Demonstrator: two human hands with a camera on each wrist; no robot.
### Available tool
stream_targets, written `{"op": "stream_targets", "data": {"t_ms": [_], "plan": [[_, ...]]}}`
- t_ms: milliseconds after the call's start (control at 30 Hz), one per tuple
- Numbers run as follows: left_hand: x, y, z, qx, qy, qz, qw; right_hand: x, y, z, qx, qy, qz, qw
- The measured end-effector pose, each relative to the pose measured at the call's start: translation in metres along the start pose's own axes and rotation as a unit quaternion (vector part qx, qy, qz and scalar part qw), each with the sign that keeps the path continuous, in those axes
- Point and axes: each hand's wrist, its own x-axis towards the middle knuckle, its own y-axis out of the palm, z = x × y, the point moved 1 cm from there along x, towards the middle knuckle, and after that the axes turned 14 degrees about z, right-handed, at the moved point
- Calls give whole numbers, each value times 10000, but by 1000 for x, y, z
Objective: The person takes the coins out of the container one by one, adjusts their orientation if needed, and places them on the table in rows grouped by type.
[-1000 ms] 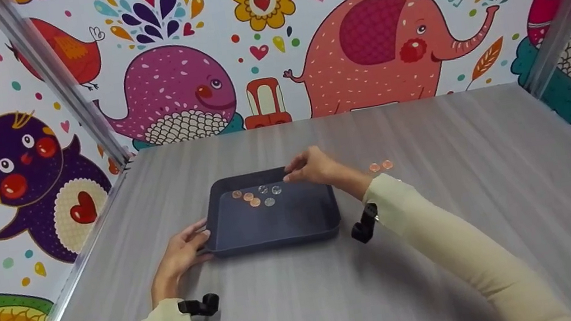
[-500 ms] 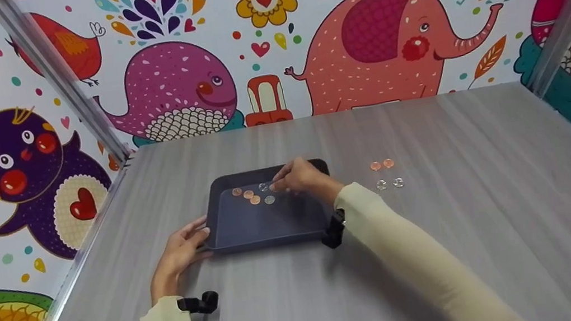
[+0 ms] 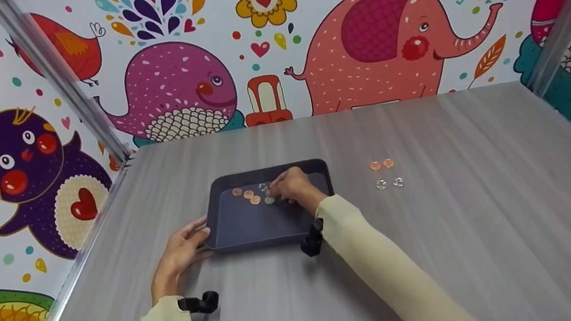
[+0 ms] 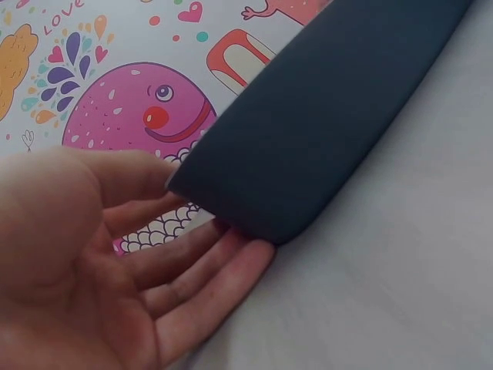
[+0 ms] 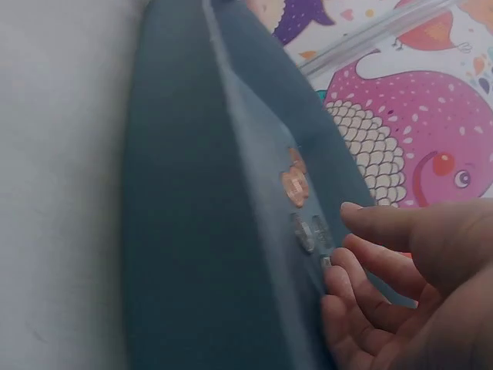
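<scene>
A dark blue-grey rectangular tray [image 3: 239, 229] stands on the table. My left hand [image 3: 180, 252] grips its left side, the thumb at the rim and the other fingers against the outer wall [image 4: 293, 131]. Inside, toward the back left, lie three orange round faceted gems [image 3: 248, 194] and some clear gems [image 3: 269, 200]. My right hand [image 3: 296, 186] is down in the tray beside the clear gems. The right wrist view shows its thumb apart from its bent fingers, with a small clear gem [image 5: 326, 262] by the fingertips. Whether they touch it is hard to tell.
On the table right of the tray lie two orange gems [image 3: 382, 165], with two clear gems [image 3: 390, 184] in front of them. A patterned wall [image 3: 184, 90] stands behind, and metal posts [image 3: 63, 75] rise at the back corners.
My right hand has moved left and down from the tray's back right rim to the clear gems. Two clear gems on the table have come out from behind the sleeve. My left hand stays put.
</scene>
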Motion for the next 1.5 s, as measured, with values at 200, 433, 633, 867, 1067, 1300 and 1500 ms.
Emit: {"op": "stream_targets", "data": {"t_ms": [200,433,633,867,1067,1300,1500], "plan": [[-1,0,-1,19,33,4,10000,-2,6,-1,-476,-273,-202,9983],[-1,1,-2,87,36,-37,9999,-10,11,-5,-1075,-643,-552,9906],[-1,2,-2,20,64,-5,10000,-10,11,-6,-1151,-734,-524,9892],[-1,0,-1,42,67,0,10000,-8,12,-9,-1242,-767,-424,9884],[-2,0,0,89,39,-56,9999,-8,13,-11,-1405,-893,-473,9849],[-1,1,0,94,71,-30,9999,-8,13,-10,-1578,-789,-418,9834],[-1,2,0,38,56,-74,9999,-7,14,-10,-1696,-737,-412,9819]]}}
